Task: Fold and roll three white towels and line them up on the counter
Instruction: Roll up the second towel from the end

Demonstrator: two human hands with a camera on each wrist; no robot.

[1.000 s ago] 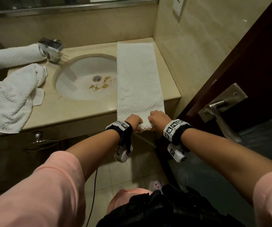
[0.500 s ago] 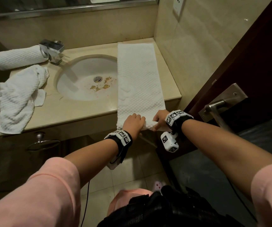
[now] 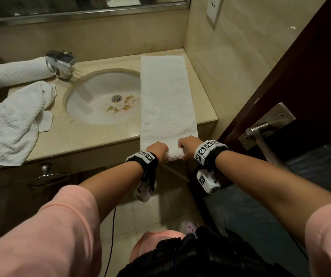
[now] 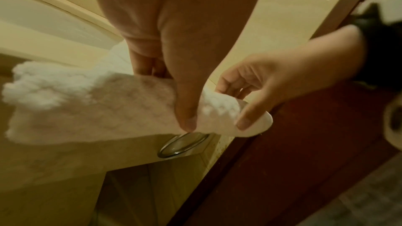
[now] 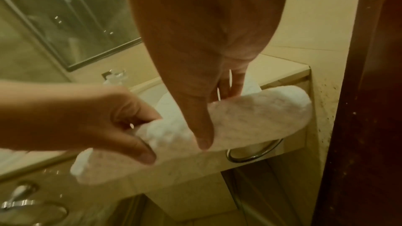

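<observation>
Rolling the second towel from the counter's front edge
Left hand (image 3: 159, 149) and right hand (image 3: 188, 145) pinch the folded towel (image 3: 167, 96)'s overhanging end; uneven turns could skew the roll

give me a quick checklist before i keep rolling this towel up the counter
1. Left hand grips the rolled end of the folded towel: ok.
2. Right hand grips the same end: ok.
3. Strip lies flat and straight on the counter: ok, one small wrinkle at its left edge.
4. Roll tightness: cannot tell, hands cover it.
5. Rolled towel set by the faucet: ok.
6. Crumpled towel folded: not ok.
</observation>
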